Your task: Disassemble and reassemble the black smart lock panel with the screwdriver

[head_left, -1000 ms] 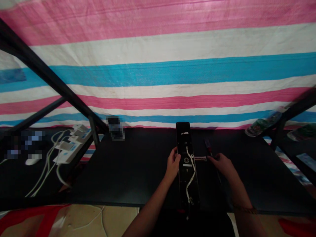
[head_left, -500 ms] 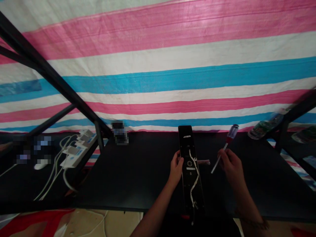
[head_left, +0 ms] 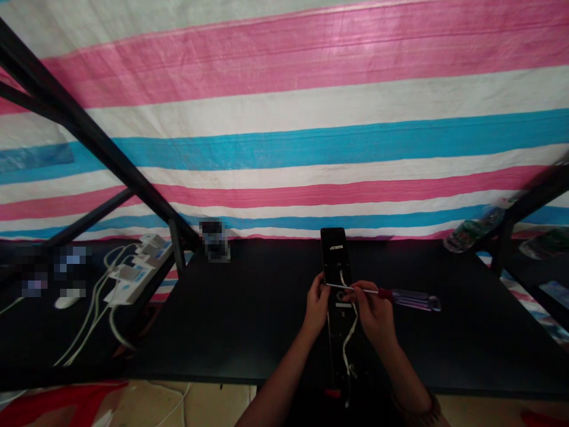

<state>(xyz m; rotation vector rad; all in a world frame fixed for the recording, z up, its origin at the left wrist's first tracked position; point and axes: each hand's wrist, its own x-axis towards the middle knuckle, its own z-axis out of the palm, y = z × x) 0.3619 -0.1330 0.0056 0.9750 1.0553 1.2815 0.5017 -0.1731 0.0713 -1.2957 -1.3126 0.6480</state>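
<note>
A long, narrow black panel (head_left: 333, 255) with a white cable (head_left: 353, 329) along it lies lengthwise in front of me, its far end near the back of the table. My left hand (head_left: 316, 308) grips its left edge, thumb on top. My right hand (head_left: 376, 311) is over the panel's right side, closed on the shaft of a screwdriver (head_left: 415, 299) with a clear purplish handle and a red collar. The screwdriver lies almost level across the panel; its tip is close to my left thumb. Whether the tip touches anything, I cannot tell.
On the left, a white power strip (head_left: 128, 284) with plugs and cables sits beside a black metal frame post (head_left: 176, 246). A blurred-out object (head_left: 214, 240) stands at the table's back. A plastic bottle (head_left: 464, 236) lies at the back right. Striped sheeting (head_left: 284, 142) hangs behind the black table (head_left: 231, 320).
My right hand has moved left onto the panel. The screwdriver has swung from steeply tilted to nearly level, its handle now pointing right. My left hand stays on the panel's edge.
</note>
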